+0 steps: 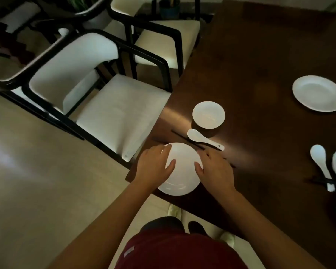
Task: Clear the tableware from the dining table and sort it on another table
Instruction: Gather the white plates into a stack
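Round white ceramic plate (179, 171) sits at the near-left corner of the dark wooden dining table (260, 61). Left hand (153, 167) grips its left rim, right hand (214, 171) grips its right rim, fingers of both curled onto the edge (thumbs on top). Just beyond: black chopsticks (179, 135) and a white ceramic soup spoon (204, 139), touching. Farther in, a small white bowl (208, 114). Second white plate (318, 93) near the right edge. Cream-cushioned black chair (113, 105) alongside the table's left edge.
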Demonstrator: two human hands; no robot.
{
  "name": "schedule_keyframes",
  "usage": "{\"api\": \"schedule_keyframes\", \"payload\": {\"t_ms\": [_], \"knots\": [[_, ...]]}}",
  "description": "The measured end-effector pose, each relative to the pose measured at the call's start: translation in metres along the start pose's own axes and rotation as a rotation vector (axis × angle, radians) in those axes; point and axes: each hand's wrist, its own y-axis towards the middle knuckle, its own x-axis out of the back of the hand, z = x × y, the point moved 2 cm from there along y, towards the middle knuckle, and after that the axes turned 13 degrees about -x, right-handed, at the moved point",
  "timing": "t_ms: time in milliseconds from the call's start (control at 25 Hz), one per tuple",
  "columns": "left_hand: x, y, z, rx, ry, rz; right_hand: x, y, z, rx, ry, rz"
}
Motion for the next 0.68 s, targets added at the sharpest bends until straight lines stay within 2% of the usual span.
{"api": "schedule_keyframes", "payload": {"t_ms": [200,360,680], "knots": [[-0.024,-0.017,0.041,0.026,0.015,0.155,-0.032,-0.013,-0.004,-0.173,0.077,0.156],[-0.044,-0.024,0.045,0.059,-0.055,0.271,-0.048,-0.014,-0.007,-0.219,0.163,0.287],[-0.05,-0.028,0.038,0.075,-0.209,0.243,-0.058,-0.023,-0.011,-0.3,0.31,0.25]]}}
